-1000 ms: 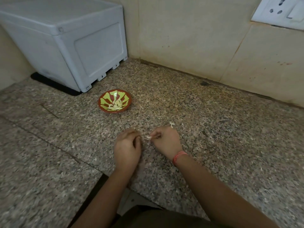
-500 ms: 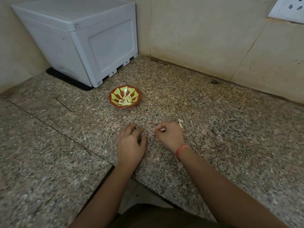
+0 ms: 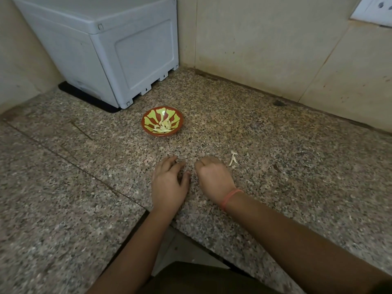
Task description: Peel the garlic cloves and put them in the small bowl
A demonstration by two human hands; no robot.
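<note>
A small red bowl with a green pattern (image 3: 148,129) sits on the granite counter, and several peeled garlic cloves (image 3: 163,127) lie in it. My left hand (image 3: 169,183) rests on the counter below the bowl, fingers stretched out and holding nothing. Just to its right, my right hand (image 3: 214,179) is curled into a loose fist with the fingertips tucked under. It pinches a small garlic clove, of which only a pale sliver shows at the thumb side. A scrap of garlic skin (image 3: 233,159) lies on the counter to the right of that hand.
A white plastic box (image 3: 118,49) on a black mat stands in the back left corner. Tiled walls (image 3: 265,45) close the back. The counter (image 3: 297,166) has an inner corner edge near my body, with a gap below my forearms.
My left hand uncurled and now lies flat on the counter. My right hand kept the pale clove and curled tighter, hiding it. The bowl has not moved.
</note>
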